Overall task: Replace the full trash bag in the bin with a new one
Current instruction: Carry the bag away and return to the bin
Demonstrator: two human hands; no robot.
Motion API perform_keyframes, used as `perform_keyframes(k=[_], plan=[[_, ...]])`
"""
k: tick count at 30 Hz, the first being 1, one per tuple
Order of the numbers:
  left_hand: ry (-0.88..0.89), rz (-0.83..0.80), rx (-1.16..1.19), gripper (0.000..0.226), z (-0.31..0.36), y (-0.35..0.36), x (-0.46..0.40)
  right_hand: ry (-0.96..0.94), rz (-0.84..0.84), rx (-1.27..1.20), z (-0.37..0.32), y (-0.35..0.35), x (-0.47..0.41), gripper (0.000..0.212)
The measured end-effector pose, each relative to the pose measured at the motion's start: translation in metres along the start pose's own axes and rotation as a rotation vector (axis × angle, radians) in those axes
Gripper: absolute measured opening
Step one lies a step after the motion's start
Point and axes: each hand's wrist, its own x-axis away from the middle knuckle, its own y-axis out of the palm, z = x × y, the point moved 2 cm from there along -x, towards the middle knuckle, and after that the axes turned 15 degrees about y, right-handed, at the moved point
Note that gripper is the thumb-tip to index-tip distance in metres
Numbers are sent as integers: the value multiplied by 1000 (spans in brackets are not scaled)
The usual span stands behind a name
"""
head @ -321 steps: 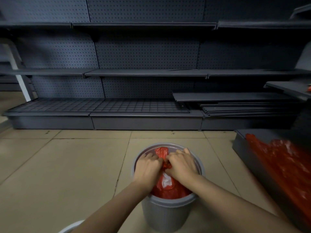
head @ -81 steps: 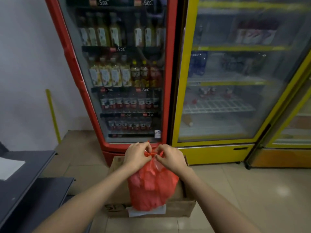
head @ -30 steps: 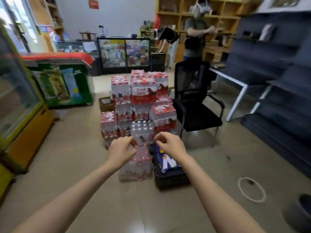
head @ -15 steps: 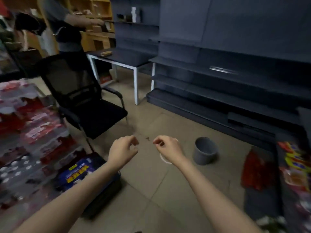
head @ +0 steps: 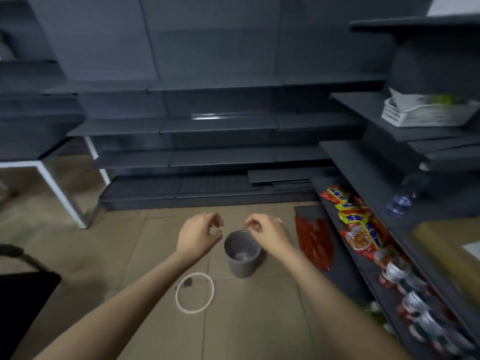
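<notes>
**Empty grey bin, two empty hands**

Round grey plastic bin (head: 242, 253) standing upright on the tan tiled floor (head: 124, 242), near the middle of the view. No bag inside; bare bottom showing. Left hand (head: 198, 236) up in the air at the bin's 10 o'clock, fingers curled with thumb and fingertips almost pinched, nothing in it. Right hand (head: 265, 231) at the bin's 1 o'clock, curled the same way, also holding nothing. Hands apart from each other, with a gap between them above the bin's far rim.

Thin white plastic ring (head: 195, 292) flat on the floor at the bin's 7 o'clock, near but not touching. Pile of red plastic bags (head: 313, 242) at the bin's 3 o'clock, lying on the low dark shelf base. Bright red and yellow snack packets (head: 355, 224) further right on a dark grey metal shelf (head: 342, 162), with cans below them. White plastic basket (head: 428, 113) higher up at 2 o'clock. Long dark empty shelves at 12 o'clock.
</notes>
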Motion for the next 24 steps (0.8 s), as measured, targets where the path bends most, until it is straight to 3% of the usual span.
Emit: perform_keyframes(k=[8,17,24], plan=[[106,-192,150,18,-1,102,-132,159,110,44,78,-29,-91,19],[114,-270,245,19,18,206,-265,223,57,154,163,-61,-214,16],[148,-377,258,21,-21,302,-312,260,83,152,217,-21,-284,15]])
